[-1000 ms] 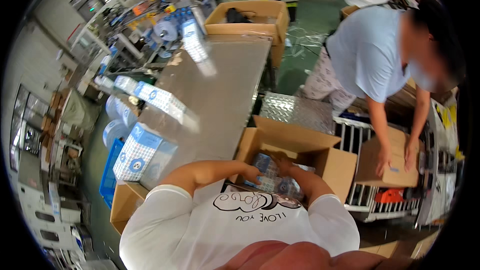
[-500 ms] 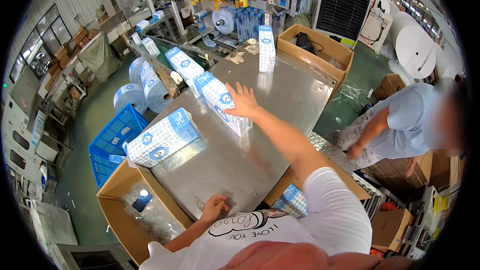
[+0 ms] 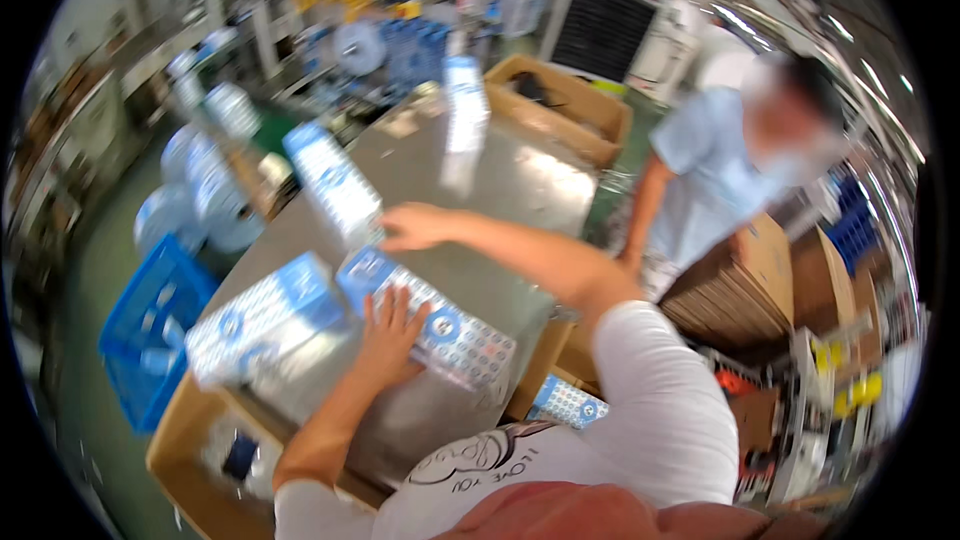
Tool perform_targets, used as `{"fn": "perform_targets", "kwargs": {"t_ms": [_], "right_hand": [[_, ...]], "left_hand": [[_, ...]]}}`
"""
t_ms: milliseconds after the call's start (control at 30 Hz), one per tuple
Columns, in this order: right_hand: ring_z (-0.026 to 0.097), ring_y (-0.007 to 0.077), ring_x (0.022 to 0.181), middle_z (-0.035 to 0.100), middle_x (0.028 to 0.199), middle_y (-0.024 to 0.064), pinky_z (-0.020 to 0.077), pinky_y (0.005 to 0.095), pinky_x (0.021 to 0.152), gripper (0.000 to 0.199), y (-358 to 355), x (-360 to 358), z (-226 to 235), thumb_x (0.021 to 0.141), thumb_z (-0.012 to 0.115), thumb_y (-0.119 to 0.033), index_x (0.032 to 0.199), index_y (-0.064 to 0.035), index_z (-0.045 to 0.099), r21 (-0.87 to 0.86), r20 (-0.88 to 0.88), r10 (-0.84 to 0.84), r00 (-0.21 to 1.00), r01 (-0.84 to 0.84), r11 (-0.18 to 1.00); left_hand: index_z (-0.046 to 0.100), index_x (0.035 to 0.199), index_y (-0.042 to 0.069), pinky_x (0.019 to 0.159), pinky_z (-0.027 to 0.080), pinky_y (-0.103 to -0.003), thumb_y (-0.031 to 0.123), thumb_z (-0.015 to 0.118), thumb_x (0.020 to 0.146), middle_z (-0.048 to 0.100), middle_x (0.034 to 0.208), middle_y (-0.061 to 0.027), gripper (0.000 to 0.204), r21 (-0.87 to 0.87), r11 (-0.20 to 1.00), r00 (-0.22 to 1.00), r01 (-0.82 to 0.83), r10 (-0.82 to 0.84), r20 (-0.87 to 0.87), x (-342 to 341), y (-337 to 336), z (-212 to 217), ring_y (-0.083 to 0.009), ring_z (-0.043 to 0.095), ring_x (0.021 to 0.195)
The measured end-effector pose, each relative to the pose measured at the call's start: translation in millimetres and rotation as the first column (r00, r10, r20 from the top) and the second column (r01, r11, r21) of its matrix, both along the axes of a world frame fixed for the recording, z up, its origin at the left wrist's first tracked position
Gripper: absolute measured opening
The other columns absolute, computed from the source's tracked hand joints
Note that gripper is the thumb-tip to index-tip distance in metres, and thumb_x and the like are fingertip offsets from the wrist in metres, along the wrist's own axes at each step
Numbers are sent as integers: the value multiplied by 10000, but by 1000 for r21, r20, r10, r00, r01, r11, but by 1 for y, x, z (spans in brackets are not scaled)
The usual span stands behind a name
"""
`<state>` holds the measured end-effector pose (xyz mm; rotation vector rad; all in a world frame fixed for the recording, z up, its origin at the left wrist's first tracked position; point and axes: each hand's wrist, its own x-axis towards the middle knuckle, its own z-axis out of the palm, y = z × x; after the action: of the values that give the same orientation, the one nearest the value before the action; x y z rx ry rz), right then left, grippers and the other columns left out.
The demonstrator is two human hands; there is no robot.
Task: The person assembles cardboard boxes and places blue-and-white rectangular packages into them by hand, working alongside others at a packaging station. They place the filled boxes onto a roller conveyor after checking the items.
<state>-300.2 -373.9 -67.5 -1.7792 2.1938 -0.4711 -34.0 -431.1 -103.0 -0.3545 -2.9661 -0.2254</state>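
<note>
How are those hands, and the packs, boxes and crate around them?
Left hand: spread open on the middle pack.
Right hand: at the upper pack, grip unclear.
Middle pack: lying on the table.
Upper pack: lying down.
Left pack: lying down.
Front-left box: open, plastic inside.
Right box: open, pack inside.
Back box: open, dark thing inside.
Crate: open.

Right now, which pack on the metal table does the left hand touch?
The left hand rests on the nearest pack, by the shirt; not the leftmost pack, the far pack, or the middle pack near the right hand.
</note>
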Motion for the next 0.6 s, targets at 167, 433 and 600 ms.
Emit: {"fn": "perform_targets", "kwargs": {"t_ms": [167, 433, 600], "right_hand": [[529, 379, 1215, 545, 1334, 221, 333, 496, 1091, 770, -100, -10, -50, 815, 663, -477, 1363, 24, 460, -546, -256, -390, 885, 201, 813], [490, 380, 1224, 423, 1371, 266, 326, 506, 1081, 915, 43, 45, -11, 785, 679, -464, 1488, -41, 275, 288, -236, -243, 941, 306, 907], [517, 430, 1150, 439, 1294, 283, 454, 474, 959, 1114, 101, 70, -39, 650, 784, -419, 1545, -213, 154, -19, -274, -556, 784, 574, 819]], "left_hand": [[493, 1381, 142, 1038, 343, -502, 398, 868, 546, 437, 1401, -222, 950, 41, 982, 972, 186, -190, 138, -54, 21, 18, -354, 453, 1252], [496, 1302, -14, 982, 356, -480, 406, 850, 571, 548, 1120, -162, 915, 245, 878, 907, 412, -421, -17, -33, 85, -2, -337, 493, 1092], [435, 1385, 59, 947, 368, -419, 398, 859, 571, 550, 1121, -157, 978, 186, 886, 889, 425, -448, 100, -23, 96, 17, -313, 497, 1075]]}}
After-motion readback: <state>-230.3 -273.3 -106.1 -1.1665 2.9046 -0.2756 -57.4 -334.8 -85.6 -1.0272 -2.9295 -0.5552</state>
